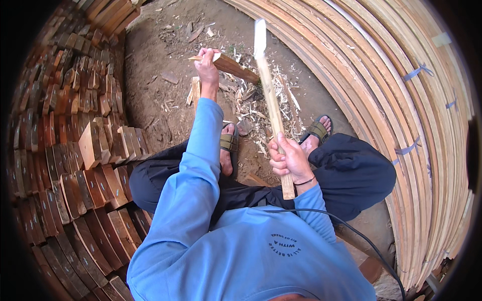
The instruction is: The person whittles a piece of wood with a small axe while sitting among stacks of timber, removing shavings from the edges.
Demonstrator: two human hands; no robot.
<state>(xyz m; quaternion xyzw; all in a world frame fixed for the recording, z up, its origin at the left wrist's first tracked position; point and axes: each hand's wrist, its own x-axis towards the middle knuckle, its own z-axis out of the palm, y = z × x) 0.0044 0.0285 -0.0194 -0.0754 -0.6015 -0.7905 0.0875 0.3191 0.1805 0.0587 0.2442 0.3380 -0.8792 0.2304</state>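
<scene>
My left hand (208,74), stretched out ahead, is closed around the near end of a brown wooden board (236,68). The board slants to the right, its far end close to the ground among the shavings. In my right hand (291,159) is a long-handled blade (271,95), gripped near the bottom of its squared wooden handle. Its bright metal end points up and away, to the right of the board and apart from it. A lighter wooden piece (196,91) shows beside my left wrist, partly hidden by the arm.
Pale wood shavings (283,98) litter the dirt ground between my sandalled feet. Stacked wooden blocks (70,150) rise along the left. Long light planks (371,100), some with blue ties, line the right. A black cable (359,233) runs beside my right arm.
</scene>
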